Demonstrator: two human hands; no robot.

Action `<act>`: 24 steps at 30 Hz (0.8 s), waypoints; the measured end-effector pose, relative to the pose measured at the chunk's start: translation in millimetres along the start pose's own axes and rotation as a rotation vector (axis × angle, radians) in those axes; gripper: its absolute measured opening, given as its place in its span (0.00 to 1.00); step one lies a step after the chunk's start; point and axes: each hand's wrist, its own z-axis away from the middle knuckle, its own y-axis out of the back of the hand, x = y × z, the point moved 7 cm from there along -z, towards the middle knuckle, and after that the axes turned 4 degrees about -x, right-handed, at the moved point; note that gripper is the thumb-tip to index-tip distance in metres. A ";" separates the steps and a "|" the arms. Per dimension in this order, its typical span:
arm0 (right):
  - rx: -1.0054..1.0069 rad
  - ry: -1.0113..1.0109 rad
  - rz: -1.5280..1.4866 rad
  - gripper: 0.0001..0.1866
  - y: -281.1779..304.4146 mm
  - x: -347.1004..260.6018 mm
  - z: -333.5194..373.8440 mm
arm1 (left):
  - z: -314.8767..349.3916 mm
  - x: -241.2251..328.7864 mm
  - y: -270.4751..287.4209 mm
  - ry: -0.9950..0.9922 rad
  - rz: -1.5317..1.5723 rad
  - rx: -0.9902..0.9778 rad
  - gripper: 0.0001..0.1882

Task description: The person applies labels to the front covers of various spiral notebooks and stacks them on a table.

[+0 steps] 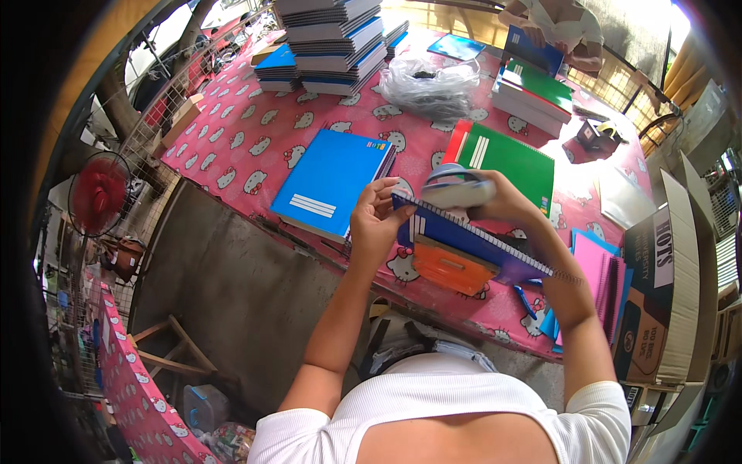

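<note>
A dark blue spiral notebook stands tilted on edge in front of me, its wire coil running along the upper edge. My left hand pinches its upper left corner between thumb and fingers. Above the coil, my right hand grips a rounded white and blue thing, too blurred to name. The wire's end sticks out past the notebook near my right forearm. Behind the notebook's lower edge sits an orange plastic piece. Blue-handled pliers lie to its right.
Left lies a stack of bright blue notebooks; beyond my hands are green notebooks. Tall notebook stacks and a plastic bag stand farther back. Pink covers and a cardboard box are right. Another person handles a notebook opposite.
</note>
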 end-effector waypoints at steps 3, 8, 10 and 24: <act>-0.062 0.066 -0.054 0.26 -5.4 16.4 -7.6 | -5.4 -7.9 6.3 0.010 -0.002 0.001 0.17; 0.053 -0.158 0.650 0.20 -5.9 29.7 9.3 | -5.7 -12.0 13.4 0.088 0.117 -0.074 0.15; 0.190 -0.150 0.591 0.14 13.6 49.7 32.5 | -8.0 -5.4 9.6 0.116 0.081 -0.154 0.14; 0.430 -0.452 0.796 0.38 -27.1 127.7 247.2 | -16.7 -28.4 -13.6 0.118 0.545 -0.270 0.09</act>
